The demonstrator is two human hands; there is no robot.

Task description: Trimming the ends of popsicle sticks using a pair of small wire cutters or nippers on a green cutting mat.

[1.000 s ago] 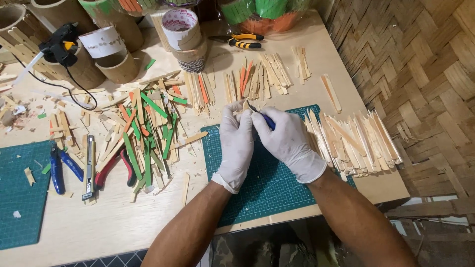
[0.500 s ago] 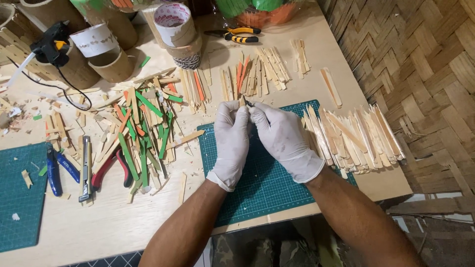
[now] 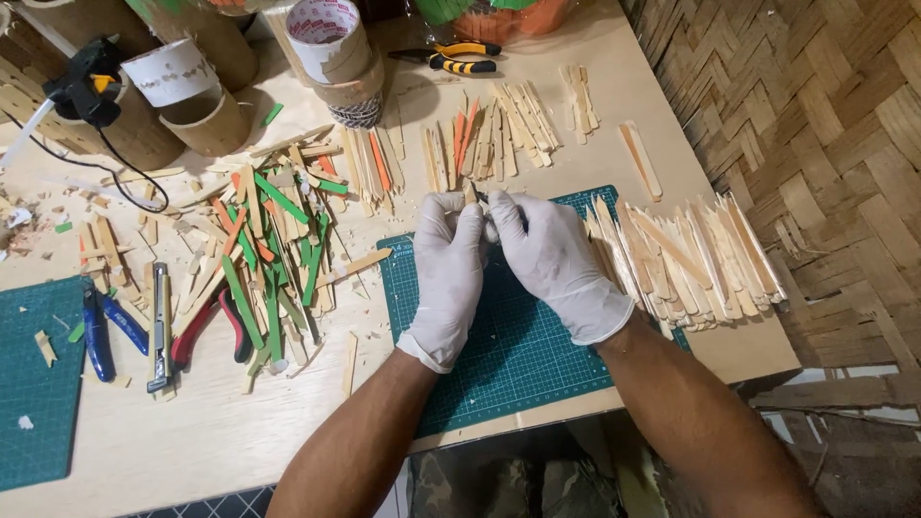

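Note:
Both my hands wear white gloves and meet over the far edge of a green cutting mat (image 3: pixel 518 345). My left hand (image 3: pixel 449 269) pinches a small wooden stick piece (image 3: pixel 470 195) upright at its fingertips. My right hand (image 3: pixel 552 261) grips a dark-handled craft knife (image 3: pixel 482 199), its tip against that piece. A row of cut wooden sticks (image 3: pixel 686 259) lies right of my right hand. A heap of plain, green and orange sticks (image 3: pixel 269 240) lies left of the mat.
Blue pliers (image 3: pixel 96 331), a utility knife (image 3: pixel 159 326) and red-handled pliers (image 3: pixel 206 321) lie at the left. Cardboard tubes (image 3: pixel 197 120), a tape roll (image 3: pixel 326 34), a glue gun (image 3: pixel 86 82) and yellow pliers (image 3: pixel 460 58) stand at the back. A woven wall (image 3: pixel 815 144) borders the right.
My hands have stayed together over the mat's far edge, shifting slightly as the knife works on the stick piece. The view has tilted a little.

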